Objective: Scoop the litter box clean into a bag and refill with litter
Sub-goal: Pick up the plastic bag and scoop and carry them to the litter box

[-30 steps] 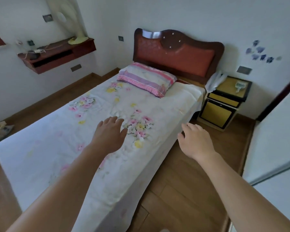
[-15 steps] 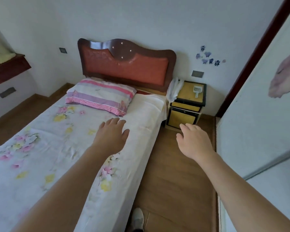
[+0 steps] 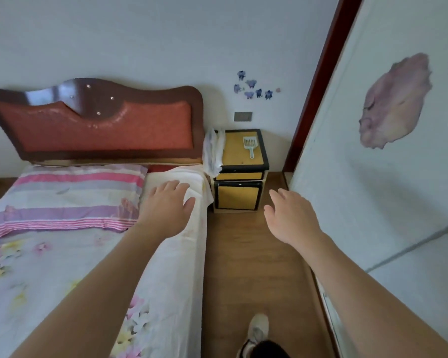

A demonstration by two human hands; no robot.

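Observation:
A pale slotted litter scoop (image 3: 250, 145) lies on top of a yellow and black nightstand (image 3: 239, 177) beside the bed's head. A white bag or cloth (image 3: 213, 152) hangs between the headboard and the nightstand. My left hand (image 3: 167, 209) is held out over the bed's right edge, fingers apart, holding nothing. My right hand (image 3: 291, 218) is stretched out over the wooden floor in front of the nightstand, also open and empty. No litter box is in view.
A bed (image 3: 62, 254) with a floral sheet, a striped pillow (image 3: 65, 197) and a red headboard (image 3: 96, 122) fills the left. A white sliding door or wardrobe panel (image 3: 373, 189) closes the right side. A narrow strip of wooden floor (image 3: 251, 267) runs between them. My shoe (image 3: 256, 332) shows below.
The view has swung right and moved forward along the bed toward the nightstand, which is now closer. Both hands stay held out in front, open and empty.

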